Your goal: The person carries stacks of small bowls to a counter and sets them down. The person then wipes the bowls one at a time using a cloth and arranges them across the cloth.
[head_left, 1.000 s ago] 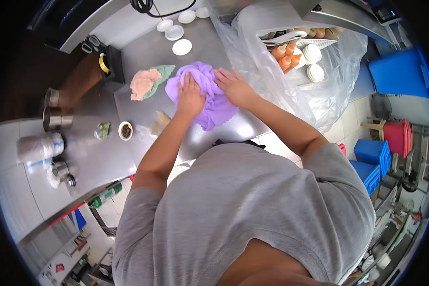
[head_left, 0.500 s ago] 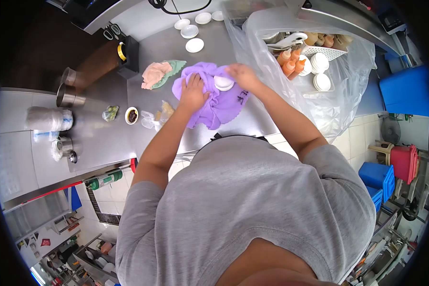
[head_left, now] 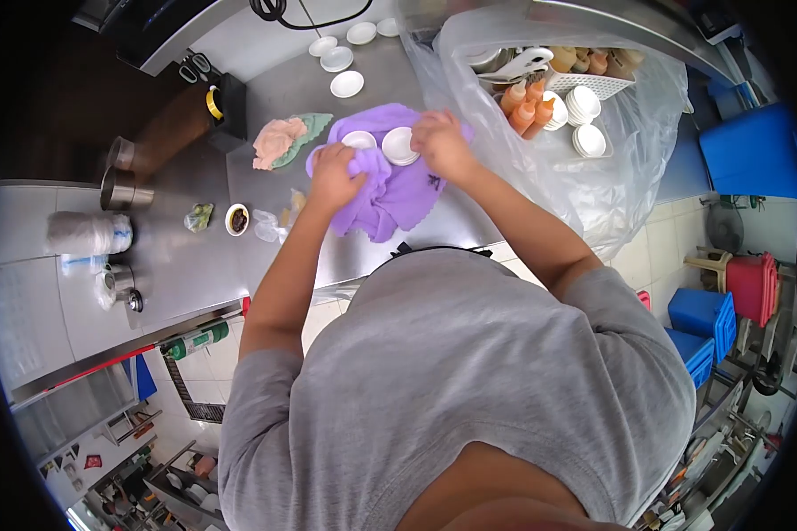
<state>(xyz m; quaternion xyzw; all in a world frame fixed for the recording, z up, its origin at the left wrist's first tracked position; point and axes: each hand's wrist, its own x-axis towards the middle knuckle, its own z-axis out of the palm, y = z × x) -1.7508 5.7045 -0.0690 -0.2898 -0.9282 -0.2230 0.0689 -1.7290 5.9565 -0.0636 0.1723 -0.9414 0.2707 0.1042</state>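
Observation:
A purple towel (head_left: pixel 390 199) is spread and rumpled on the steel counter. My left hand (head_left: pixel 335 177) is closed on a bunched fold of it, beside a small white dish (head_left: pixel 359 140) that lies on the cloth. Right of that dish, a short stack of small white dishes (head_left: pixel 399 145) rests on the towel. My right hand (head_left: pixel 444 146) has its fingers curled in at the stack's right edge; whether they pinch a dish or cloth is hidden.
Several white dishes (head_left: pixel 347 84) stand at the back. Pink and green cloths (head_left: pixel 279 142) and a sauce bowl (head_left: pixel 237 219) lie left. On the right, plastic sheeting (head_left: pixel 629 177) surrounds orange squeeze bottles (head_left: pixel 522 115), a white basket (head_left: pixel 598 86) and stacked dishes (head_left: pixel 588 140).
The towel's left part has been drawn back toward me, uncovering a second white dish. My left hand moved from lying flat to gripping the fold; my right hand came in to the stack.

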